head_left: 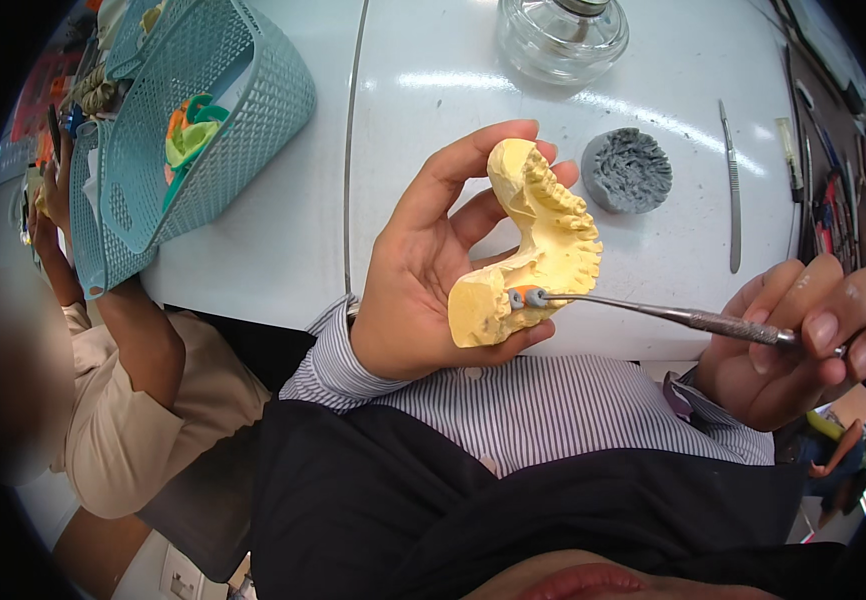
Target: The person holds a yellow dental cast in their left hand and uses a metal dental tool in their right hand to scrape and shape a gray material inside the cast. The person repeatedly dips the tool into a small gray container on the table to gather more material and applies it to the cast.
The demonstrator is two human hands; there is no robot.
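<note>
- Left hand (393, 270): fingers curled round a yellow dental cast (565, 232), thumb and fingertips at its rims; cast held up above the white table (683, 40), tooth row facing the right hand's side.
- Right hand (793, 340): fingers pinching the knurled handle of a slim metal dental instrument (673, 315), shank running leftward to the cast.
- Instrument's tip: at the small gray pieces (536, 298) on the cast's near end, an orange patch (524, 293) beside them.
- Just right of the left fingertips: round dark gray block (631, 170), top gouged.
- Beyond the right hand: scalpel-like metal tool (733, 200) lying lengthwise.
- Farther ahead of the left hand: clear glass burner (564, 48).
- Well left of the left hand: teal mesh basket (278, 100); another person's arm (143, 335) near it.
</note>
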